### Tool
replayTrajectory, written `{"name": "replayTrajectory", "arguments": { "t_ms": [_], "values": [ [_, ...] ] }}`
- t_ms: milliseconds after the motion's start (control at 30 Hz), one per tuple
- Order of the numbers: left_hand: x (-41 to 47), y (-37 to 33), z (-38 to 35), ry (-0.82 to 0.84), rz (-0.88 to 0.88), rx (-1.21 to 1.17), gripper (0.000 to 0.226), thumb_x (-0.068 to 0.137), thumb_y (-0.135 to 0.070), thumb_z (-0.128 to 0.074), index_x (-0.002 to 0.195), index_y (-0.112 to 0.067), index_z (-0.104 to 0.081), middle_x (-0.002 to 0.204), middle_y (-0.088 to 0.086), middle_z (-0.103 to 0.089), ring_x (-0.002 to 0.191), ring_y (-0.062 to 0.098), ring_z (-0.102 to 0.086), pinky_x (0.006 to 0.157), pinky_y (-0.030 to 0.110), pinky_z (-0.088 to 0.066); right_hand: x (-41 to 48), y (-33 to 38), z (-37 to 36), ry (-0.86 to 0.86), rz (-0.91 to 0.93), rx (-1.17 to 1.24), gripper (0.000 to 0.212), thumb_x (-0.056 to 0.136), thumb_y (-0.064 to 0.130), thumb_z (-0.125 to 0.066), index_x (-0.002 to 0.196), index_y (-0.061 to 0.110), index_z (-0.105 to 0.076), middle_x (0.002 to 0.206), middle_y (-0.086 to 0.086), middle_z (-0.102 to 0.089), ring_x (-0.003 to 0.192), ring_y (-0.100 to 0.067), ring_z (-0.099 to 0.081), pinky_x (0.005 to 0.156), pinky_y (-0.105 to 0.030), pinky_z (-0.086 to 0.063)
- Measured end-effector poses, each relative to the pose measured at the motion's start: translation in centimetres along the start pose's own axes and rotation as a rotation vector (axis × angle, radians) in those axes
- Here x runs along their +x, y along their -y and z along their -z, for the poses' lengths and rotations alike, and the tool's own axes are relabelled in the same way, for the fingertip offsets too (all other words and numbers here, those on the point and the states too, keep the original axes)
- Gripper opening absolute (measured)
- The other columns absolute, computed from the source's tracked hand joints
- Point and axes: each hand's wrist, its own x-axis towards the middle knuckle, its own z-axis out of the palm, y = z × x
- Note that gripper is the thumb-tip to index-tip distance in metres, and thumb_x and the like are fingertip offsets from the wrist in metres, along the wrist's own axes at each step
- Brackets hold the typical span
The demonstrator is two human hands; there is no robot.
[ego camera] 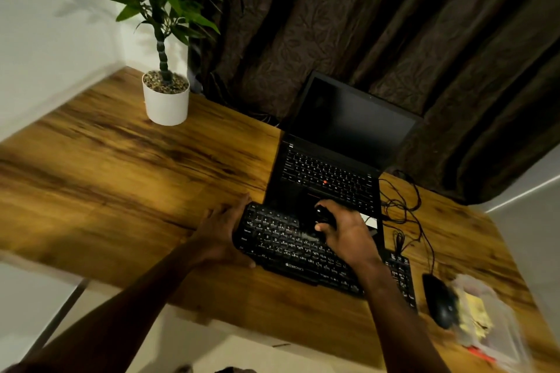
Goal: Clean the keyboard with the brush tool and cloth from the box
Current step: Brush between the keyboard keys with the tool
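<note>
Desk: wooden top [127, 160], dark curtain behind.
Keyboard [281, 248]: black, near middle, touching the laptop [330, 172] beyond it.
Box [512, 321]: clear, near right; yellow cloth [474, 315] inside.
Left hand [221, 230]: grips keyboard's left end.
Right hand [345, 233]: curled round dark brush tool [322, 215] over far key rows.
Technique: probably sweep row by row, keeping the board braced.

Warm brown wood-grain desk [121, 179], smooth with a soft sheen; keyboard [281, 245] of black plastic, its keys lightly glossy; brush tool [322, 216] black, with a small shiny highlight; laptop [330, 172] matt black, its screen dark and glossy; mouse [441, 303] smooth black plastic; box [509, 339] clear plastic, holding a yellow cloth [474, 315]; pot [166, 106] smooth matt white, topped with rough gravel; curtain [333, 24] dark brown fabric with an embossed leaf pattern.
</note>
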Motion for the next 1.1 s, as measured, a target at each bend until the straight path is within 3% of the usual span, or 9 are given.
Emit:
{"name": "replayTrajectory", "arguments": {
  "t_ms": [100, 233, 467, 700, 867, 1033, 1100],
  "values": [
    [-0.3, 0.0, 0.2, -0.016, -0.025, -0.042, 0.151, 0.038, -0.082, -0.077, 0.152, -0.044, 0.014, 0.157, 0.008, -0.026, 0.141, 0.031, -0.025, 0.116, 0.049, -0.018, 1.1, 2.0, -1.0, -0.003, 0.033, 0.062, 0.046, 0.088, 0.021, -0.072, 0.129, 0.034, -0.055, 0.113, -0.002, -0.067, 0.098, -0.017, -0.066, 0.087, -0.041, -0.059],
    [-1.0, 0.1, 0.0, -0.095, -0.12, -0.034, 0.147, 0.044, -0.088, -0.071, 0.155, -0.036, 0.011, 0.158, 0.003, -0.027, 0.141, 0.024, -0.025, 0.116, 0.045, -0.018, 1.6, 2.4, -1.2, 0.008, 0.008, 0.186, 0.045, 0.087, 0.02, -0.074, 0.122, 0.042, -0.056, 0.113, 0.001, -0.066, 0.097, -0.017, -0.067, 0.082, -0.042, -0.061],
    [-1.1, -0.3, -0.5, -0.099, -0.122, 0.076, 0.135, 0.058, -0.096, -0.05, 0.156, -0.027, 0.011, 0.165, -0.004, -0.005, 0.149, 0.021, -0.01, 0.119, 0.043, -0.006, 0.4, -0.9, 0.8, 0.033, -0.036, 0.117, 0.045, 0.088, 0.019, -0.072, 0.124, 0.041, -0.055, 0.107, -0.001, -0.067, 0.083, -0.01, -0.069, 0.064, -0.03, -0.063],
    [-0.8, -0.3, -1.3, -0.154, -0.163, 0.219, 0.123, 0.065, -0.096, -0.038, 0.157, -0.018, -0.014, 0.163, -0.005, -0.009, 0.146, 0.022, -0.014, 0.119, 0.048, -0.012, 2.4, 2.8, -2.0, 0.025, 0.034, 0.253, 0.044, 0.087, 0.017, -0.074, 0.12, 0.042, -0.059, 0.108, 0.003, -0.068, 0.092, -0.01, -0.069, 0.074, -0.031, -0.063],
    [-0.9, 0.0, -1.4, -0.277, -0.22, 0.137, 0.088, 0.082, -0.068, -0.044, 0.151, -0.014, -0.033, 0.155, 0.001, -0.033, 0.135, 0.021, -0.029, 0.112, 0.049, -0.031, 2.2, 2.1, -1.6, 0.032, 0.034, 0.224, 0.044, 0.088, 0.021, -0.073, 0.123, 0.042, -0.057, 0.112, 0.003, -0.067, 0.092, -0.01, -0.069, 0.076, -0.034, -0.063],
    [-0.6, 0.7, -1.3, -0.238, -0.224, 0.1, 0.07, 0.086, -0.048, -0.038, 0.146, -0.011, -0.041, 0.153, 0.003, -0.037, 0.133, 0.024, -0.037, 0.108, 0.05, -0.035, 0.8, 0.7, -0.8, 0.038, -0.01, 0.041, 0.046, 0.091, 0.028, -0.068, 0.132, 0.039, -0.051, 0.103, 0.001, -0.067, 0.074, -0.015, -0.069, 0.066, -0.034, -0.062],
    [-0.4, 0.9, -1.4, -0.231, -0.212, 0.078, 0.067, 0.086, -0.044, -0.036, 0.145, -0.011, -0.045, 0.152, 0.003, -0.04, 0.132, 0.025, -0.04, 0.108, 0.05, -0.035, 1.1, 1.7, -1.1, 0.019, 0.007, 0.049, 0.047, 0.091, 0.027, -0.069, 0.133, 0.037, -0.052, 0.106, 0.0, -0.067, 0.077, -0.013, -0.067, 0.072, -0.036, -0.062]
  ]
}}
